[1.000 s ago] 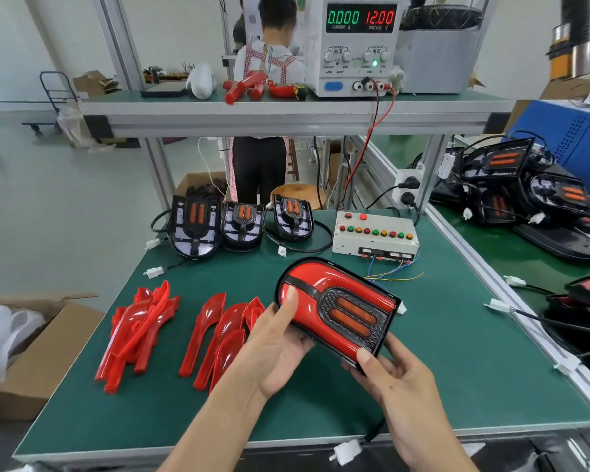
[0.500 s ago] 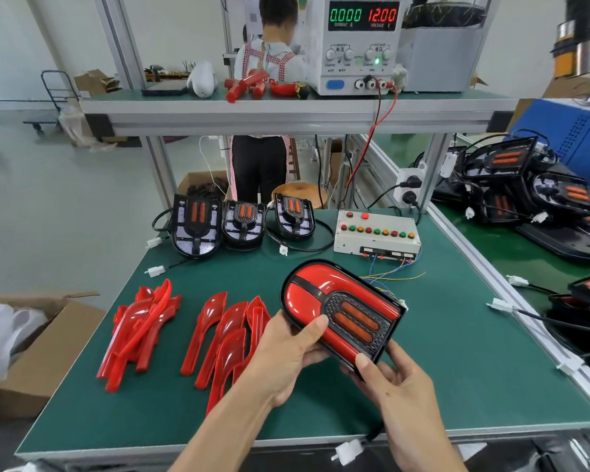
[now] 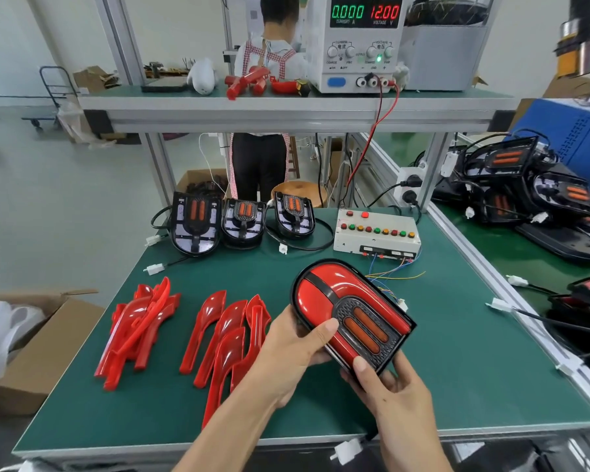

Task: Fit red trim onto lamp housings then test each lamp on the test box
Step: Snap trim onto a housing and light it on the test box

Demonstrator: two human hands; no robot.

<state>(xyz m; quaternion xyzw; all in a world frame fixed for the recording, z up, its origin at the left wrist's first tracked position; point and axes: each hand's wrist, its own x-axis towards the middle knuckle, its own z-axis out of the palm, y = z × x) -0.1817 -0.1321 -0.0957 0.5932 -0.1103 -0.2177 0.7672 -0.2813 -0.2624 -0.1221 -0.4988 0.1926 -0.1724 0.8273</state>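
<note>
Red-trimmed lamp (image 3: pixel 348 311) held tilted above the bench, left hand (image 3: pixel 293 352) and right hand (image 3: pixel 392 386) fingers gripping it.

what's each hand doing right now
Left hand: grips the lamp, thumb on its red trim.
Right hand: grips the lamp's lower end.

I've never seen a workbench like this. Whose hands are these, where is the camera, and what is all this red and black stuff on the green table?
The camera sits on a worker's head, looking down at their own two bare hands. Together the left hand and right hand grip one lamp, a black housing already fitted with glossy red trim. On the green table lie loose red trim pieces waiting their turn, and at the back stand three bare housings with no trim yet. The white test box with coloured buttons is for checking lamps. On the shelf above, a power supply reads 12.00 volts.
</note>
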